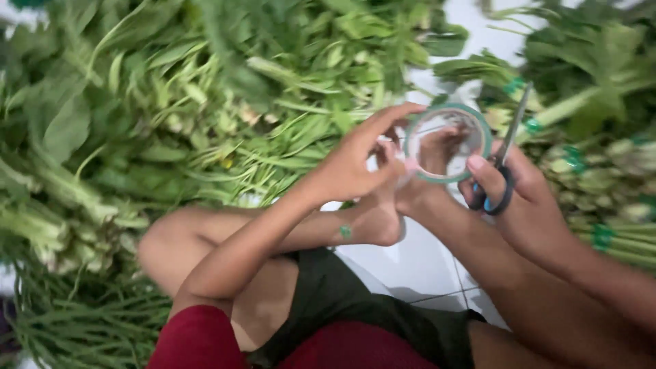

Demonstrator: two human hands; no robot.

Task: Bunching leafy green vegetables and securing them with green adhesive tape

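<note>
Nearest the camera sit the person's red sleeve (pixel 198 338) and dark shorts (pixel 342 301), with a bare bent leg (pixel 205 236) crossing a white tiled floor (pixel 417 263), all below the roll of tape. The right hand (pixel 519 188) lies just right of and below the roll of green-edged clear tape (pixel 447 142), its fingers curled shut through the blue-lined handles of a pair of scissors (pixel 506 154), whose blades point up past the roll's right side. The left hand (pixel 359 160) is left of the roll, touching its rim; thumb and fingers pinch at the tape's edge, partly closed. Beyond and left of the roll spreads a big heap of leafy greens (pixel 205 89). Right of the roll lie bundled greens (pixel 588 123) with green tape bands around their stalks.
</note>
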